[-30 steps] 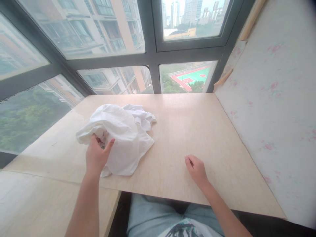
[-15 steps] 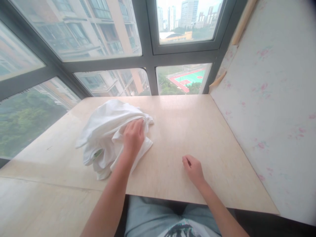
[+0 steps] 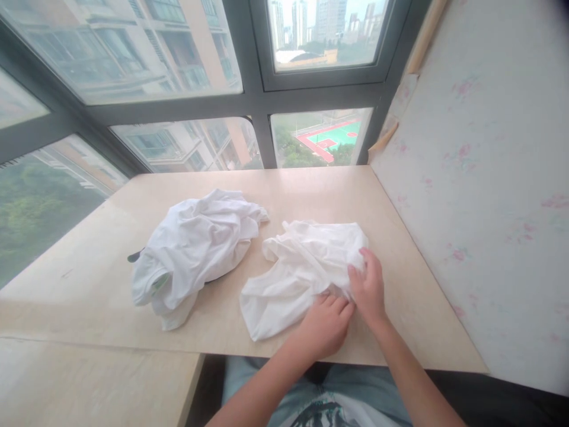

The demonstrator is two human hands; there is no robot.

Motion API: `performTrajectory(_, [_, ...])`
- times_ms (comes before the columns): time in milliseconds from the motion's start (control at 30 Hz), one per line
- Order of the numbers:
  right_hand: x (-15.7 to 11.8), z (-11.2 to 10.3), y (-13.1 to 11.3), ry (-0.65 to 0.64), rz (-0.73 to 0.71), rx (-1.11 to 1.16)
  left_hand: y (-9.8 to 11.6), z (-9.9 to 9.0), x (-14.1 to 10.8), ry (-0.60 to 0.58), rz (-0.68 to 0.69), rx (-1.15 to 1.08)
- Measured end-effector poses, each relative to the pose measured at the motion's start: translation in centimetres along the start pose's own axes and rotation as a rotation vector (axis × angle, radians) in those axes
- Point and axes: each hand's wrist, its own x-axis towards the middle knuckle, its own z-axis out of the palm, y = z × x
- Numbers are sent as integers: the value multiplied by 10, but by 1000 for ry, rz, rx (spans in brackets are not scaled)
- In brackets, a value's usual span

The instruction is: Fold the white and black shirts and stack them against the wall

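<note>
A crumpled white garment (image 3: 288, 284) lies spread on the wooden tabletop in front of me. My left hand (image 3: 329, 320) has its fingers curled over the near edge of this cloth. At the right side, my right hand (image 3: 368, 284) takes the cloth's edge between thumb and fingers. Both hands are close together, almost touching. To the left rests a larger heap of white clothing (image 3: 200, 237), apart from the piece I hold. A green patch (image 3: 160, 282) shows in a fold of that heap. The exact kind of garment cannot be made out.
The pale wooden tabletop (image 3: 106, 237) reaches back to grey-framed windows (image 3: 258, 101). A floral-papered wall (image 3: 489, 178) bounds it on the right. From under the heap's left side sticks a dark object (image 3: 134, 256). My lap is below the near edge.
My left hand has moved right from the heap, and a white piece now lies separate from it. My right hand, earlier closed on the bare tabletop, has come to that piece.
</note>
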Motion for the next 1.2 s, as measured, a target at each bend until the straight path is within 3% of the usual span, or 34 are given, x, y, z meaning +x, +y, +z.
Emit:
performTrajectory(133, [14,12,-33,-117,-347,-232,-7,-9,-14,124,50,-155])
performTrajectory(200, [18,23,-46,-212,-436,-294,-19,-14,-24,240,-26,-184])
performTrajectory(333, [22,37,-49,-386,-434,-403,-62,-25,-57,474,-416,-25])
performTrajectory(433, [28,32,-42,-435,-332,-405,-96,-34,-88,543,-695,74])
performTrajectory(533, [39,15,-39,-284,-159,-188,-116,-40,-113,550,-844,23])
performTrajectory(667, [56,-18,-22,53,201,165,-121,-42,-124,410,-942,-203])
performTrajectory(767, [64,-45,7,186,279,20,-119,-41,-124,392,-946,-236])
performTrajectory(900, [64,-73,36,27,52,-380,-117,-40,-123,488,-983,-304])
performTrajectory(1000, [59,-75,21,107,-185,-409,-114,-39,-122,539,-996,-411])
performTrajectory(1100, [50,-47,-20,46,-357,-242,-107,-38,-117,529,-993,-556])
performTrajectory(1200, [41,4,-65,-293,-460,-59,-99,-39,-112,489,-980,-642])
